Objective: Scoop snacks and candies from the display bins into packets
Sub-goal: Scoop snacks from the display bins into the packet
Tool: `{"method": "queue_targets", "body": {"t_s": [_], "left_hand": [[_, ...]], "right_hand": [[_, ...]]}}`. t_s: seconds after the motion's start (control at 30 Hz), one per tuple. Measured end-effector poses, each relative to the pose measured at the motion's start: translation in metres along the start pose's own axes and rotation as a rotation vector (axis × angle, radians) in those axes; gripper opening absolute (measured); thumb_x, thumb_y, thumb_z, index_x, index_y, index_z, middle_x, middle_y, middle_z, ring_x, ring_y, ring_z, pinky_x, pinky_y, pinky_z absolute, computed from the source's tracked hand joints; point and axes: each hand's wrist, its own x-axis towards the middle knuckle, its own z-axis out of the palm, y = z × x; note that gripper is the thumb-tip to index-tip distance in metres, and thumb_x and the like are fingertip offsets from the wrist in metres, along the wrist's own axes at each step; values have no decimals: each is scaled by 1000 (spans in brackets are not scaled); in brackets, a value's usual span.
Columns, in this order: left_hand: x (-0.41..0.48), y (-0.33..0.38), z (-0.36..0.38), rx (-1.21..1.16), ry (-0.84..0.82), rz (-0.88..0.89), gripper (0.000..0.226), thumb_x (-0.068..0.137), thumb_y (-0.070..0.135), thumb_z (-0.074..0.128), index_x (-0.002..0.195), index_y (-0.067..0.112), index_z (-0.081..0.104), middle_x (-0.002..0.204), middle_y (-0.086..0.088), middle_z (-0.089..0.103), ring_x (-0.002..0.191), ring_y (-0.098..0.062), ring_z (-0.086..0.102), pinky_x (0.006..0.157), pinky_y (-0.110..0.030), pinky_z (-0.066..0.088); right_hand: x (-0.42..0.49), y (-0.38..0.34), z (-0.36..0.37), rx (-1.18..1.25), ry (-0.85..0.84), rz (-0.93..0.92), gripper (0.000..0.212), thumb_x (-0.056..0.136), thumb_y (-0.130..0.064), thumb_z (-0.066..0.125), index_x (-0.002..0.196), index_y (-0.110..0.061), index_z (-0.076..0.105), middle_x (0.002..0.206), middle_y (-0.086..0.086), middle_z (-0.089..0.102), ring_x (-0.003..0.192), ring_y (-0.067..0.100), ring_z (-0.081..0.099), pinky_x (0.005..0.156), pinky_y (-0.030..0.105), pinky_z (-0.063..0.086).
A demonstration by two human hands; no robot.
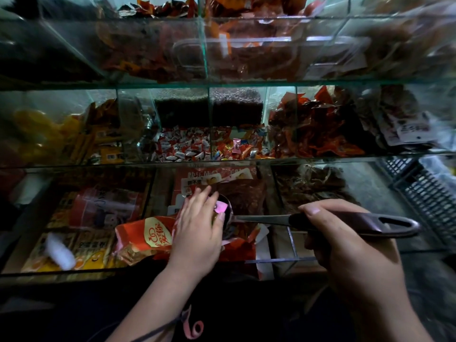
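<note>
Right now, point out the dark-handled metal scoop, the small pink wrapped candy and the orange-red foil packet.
Dark-handled metal scoop (pixel 261 219): head view, bare metal shaft.
Small pink wrapped candy (pixel 221 207): head view, wrapper's middle.
Orange-red foil packet (pixel 154 234): head view, round cream emblem.

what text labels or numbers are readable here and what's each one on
orange packet: red Chinese characters in a gold oval, too stylised to read with certainty.
red carton, lower middle: white Chinese print, blurred.
yellow packets, lower left: dark Chinese characters, blurred.
white labels, middle right: too small.
scoop: no marking seen.
Nothing can be quoted reliably; no numbers are legible.
</note>
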Motion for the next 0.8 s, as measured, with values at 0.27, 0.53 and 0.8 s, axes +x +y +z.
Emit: {"method": "queue_targets", "body": {"t_s": [0.27,0.53,0.8], "left_hand": [[25,11,-23,-33,196,118,44,103,34,45,142,18,55,153,6,45,147,-11,29,124,-37,18],[124,61,-41,22,106,307,42,104,35,50,139,15,59,150,2,50,146,-16,33,123,-37,17],[177,64,-15,-279,48,-55,47,100,24,52,146,28,48,153,6,44,141,-14,39,112,-24,28]], "right_hand": [[-14,7,-3,37,105,-229,18,80,-42,70,81,-26,79,63,5,73,48,8,63,45,14,43],[24,-21,3,291,249,-20,26,94,-36,63,74,-22,71,51,4,57,36,11,44,37,18,35],[86,3,21,-35,176,-277,10,94,-41,69,90,-36,76,84,-7,76,78,17,75,70,40,63]]}}
